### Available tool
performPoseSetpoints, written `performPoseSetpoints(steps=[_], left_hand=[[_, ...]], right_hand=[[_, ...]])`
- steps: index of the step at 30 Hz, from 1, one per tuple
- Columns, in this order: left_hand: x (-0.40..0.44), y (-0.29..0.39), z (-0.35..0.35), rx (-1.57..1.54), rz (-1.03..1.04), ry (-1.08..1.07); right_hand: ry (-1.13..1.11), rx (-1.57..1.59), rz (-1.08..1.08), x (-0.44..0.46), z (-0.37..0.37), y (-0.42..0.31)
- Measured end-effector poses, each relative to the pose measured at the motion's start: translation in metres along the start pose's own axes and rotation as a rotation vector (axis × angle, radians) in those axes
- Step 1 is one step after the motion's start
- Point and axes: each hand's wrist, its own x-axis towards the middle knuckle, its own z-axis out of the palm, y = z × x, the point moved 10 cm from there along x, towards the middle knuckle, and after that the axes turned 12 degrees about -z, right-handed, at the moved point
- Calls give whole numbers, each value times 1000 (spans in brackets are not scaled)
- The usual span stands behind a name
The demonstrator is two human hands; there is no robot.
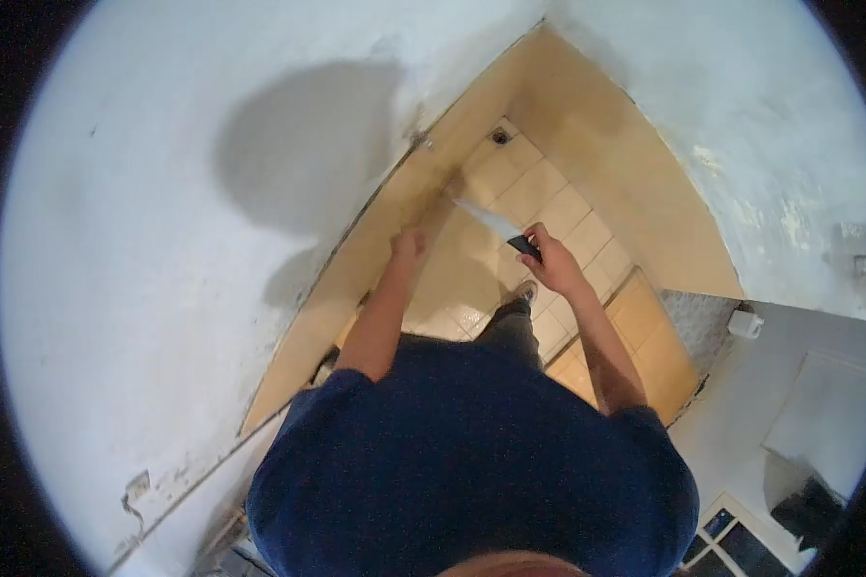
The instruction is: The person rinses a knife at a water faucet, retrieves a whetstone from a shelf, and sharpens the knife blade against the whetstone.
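Observation:
My right hand point(547, 260) is closed round the black handle of a putty knife point(491, 220). Its pale, light-coloured blade points up and left, toward the tiled wall. To the left, my left hand point(409, 244) is near the beige wall tiles point(380, 226), its fingers curled in and blurred; whether anything is in them is too small to make out. Below both hands lies the tiled floor point(534, 192).
A floor drain point(499, 137) sits in the far corner. White plaster walls point(144, 240) rise above the beige tiles on both sides. At the right are a white container point(745, 323) and a window-like frame point(736, 539). My shoe point(525, 289) is on the floor.

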Motion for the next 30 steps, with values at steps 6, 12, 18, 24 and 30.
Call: performPoseSetpoints(steps=[6, 12, 18, 24, 30], left_hand=[[-48, -84, 103, 605, -75, -278], [-117, -147, 283, 597, -32, -599], [-188, -175, 368, 626, -106, -726], [-287, -169, 363, 943, -157, -1143], [-288, -145, 249, 1224, 127, -1029]], right_hand=[[327, 285, 116, -6, 7, 119], [514, 1175, 274, -18, -4, 215], [465, 1656, 458, -62, -33, 215], [460, 1670, 357, -113, -34, 175], [576, 1313, 466, -139, 60, 119]])
